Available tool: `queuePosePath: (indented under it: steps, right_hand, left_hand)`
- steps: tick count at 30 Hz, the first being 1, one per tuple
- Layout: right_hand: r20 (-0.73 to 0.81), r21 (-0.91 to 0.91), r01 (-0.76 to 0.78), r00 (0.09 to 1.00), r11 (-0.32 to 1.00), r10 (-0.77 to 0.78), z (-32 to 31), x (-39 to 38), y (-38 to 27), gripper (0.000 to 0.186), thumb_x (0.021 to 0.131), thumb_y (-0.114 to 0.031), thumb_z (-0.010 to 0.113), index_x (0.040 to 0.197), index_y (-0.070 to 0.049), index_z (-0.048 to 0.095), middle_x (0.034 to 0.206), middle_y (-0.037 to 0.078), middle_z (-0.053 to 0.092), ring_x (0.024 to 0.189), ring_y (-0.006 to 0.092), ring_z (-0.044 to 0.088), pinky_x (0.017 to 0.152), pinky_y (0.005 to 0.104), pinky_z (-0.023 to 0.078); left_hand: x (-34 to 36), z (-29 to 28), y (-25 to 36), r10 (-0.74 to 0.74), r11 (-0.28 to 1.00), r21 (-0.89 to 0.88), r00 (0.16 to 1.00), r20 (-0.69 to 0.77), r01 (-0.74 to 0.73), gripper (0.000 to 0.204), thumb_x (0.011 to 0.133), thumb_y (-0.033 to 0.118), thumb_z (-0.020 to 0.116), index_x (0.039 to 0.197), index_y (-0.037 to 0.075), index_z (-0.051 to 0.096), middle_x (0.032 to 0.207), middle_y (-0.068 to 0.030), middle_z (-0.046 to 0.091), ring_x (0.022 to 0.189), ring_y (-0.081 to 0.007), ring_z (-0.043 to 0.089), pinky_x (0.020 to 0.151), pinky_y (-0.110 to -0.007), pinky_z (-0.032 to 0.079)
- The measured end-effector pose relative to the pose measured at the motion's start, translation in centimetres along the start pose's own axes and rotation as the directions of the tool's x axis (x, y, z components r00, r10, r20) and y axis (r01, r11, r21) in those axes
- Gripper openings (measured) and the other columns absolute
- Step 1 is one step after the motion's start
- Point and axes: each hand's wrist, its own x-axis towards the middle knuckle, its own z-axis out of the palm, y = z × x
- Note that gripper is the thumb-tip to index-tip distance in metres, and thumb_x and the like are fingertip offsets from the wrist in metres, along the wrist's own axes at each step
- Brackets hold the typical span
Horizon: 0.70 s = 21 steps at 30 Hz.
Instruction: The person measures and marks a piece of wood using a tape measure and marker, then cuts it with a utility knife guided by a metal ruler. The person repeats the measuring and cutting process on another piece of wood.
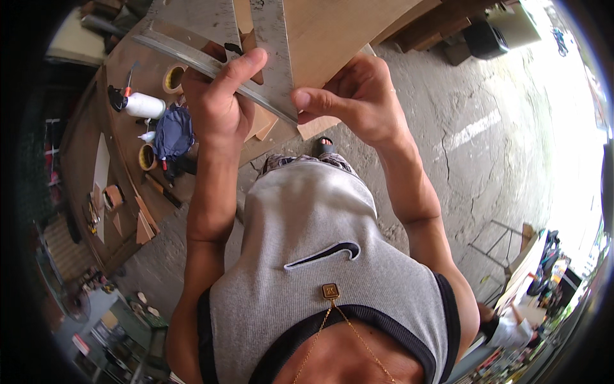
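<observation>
My left hand grips a large grey metal square ruler, thumb pressed over its curved lower blade. My right hand pinches the ruler's other arm against a plywood board that lies on a brown workbench. Both forearms rise from the lower edge on either side of my grey sleeveless shirt. The ruler lies flat across the board's near edge.
On the workbench at left stand a white glue bottle, rolls of tape, a dark blue cloth and small wood offcuts. Cracked concrete floor spreads right. A person in white sits at lower right.
</observation>
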Motion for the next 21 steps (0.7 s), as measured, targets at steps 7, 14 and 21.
queuePosePath:
  steps: [7, 14, 21]
  right_hand:
    - [0.142, 0.092, -0.023, 0.99, 0.995, 0.009, -5.4, 2.1, -0.3, 0.027, 0.08, -0.001, 0.075, 0.101, 0.009, 0.061, 0.086, 0.012, 0.068, 0.07, 0.0183, 0.068, 0.064, 0.0293, 0.059]
    - [0.289, 0.146, -0.175, 0.949, 0.974, 0.127, -7.8, 3.5, -0.3, 0.028, 0.081, 0.0, 0.073, 0.104, 0.009, 0.061, 0.09, 0.013, 0.068, 0.077, 0.0191, 0.068, 0.063, 0.0298, 0.06]
    - [0.356, 0.162, -0.254, 0.916, 0.954, 0.183, -9.2, 3.9, 0.6, 0.03, 0.081, -0.001, 0.073, 0.107, 0.008, 0.062, 0.095, 0.014, 0.068, 0.079, 0.0186, 0.067, 0.062, 0.0294, 0.061]
  left_hand:
    - [0.7, 2.3, -2.0, 0.04, 0.974, 0.223, 0.998, -0.051, -0.027, 0.028, 0.076, -0.002, 0.066, 0.102, -0.004, 0.057, 0.091, -0.0084, 0.062, 0.081, -0.0168, 0.06, 0.076, -0.03, 0.047]
    - [-0.1, 2.0, -4.5, 0.136, 0.969, 0.226, 0.981, -0.138, -0.102, 0.041, 0.083, 0.002, 0.059, 0.122, -0.004, 0.051, 0.11, -0.0136, 0.061, 0.103, -0.0241, 0.062, 0.092, -0.04, 0.048]
    - [-1.4, 2.5, -5.7, 0.121, 0.965, 0.256, 0.962, -0.246, -0.056, 0.041, 0.083, 0.002, 0.059, 0.122, -0.003, 0.051, 0.111, -0.0113, 0.061, 0.105, -0.0219, 0.06, 0.094, -0.04, 0.047]
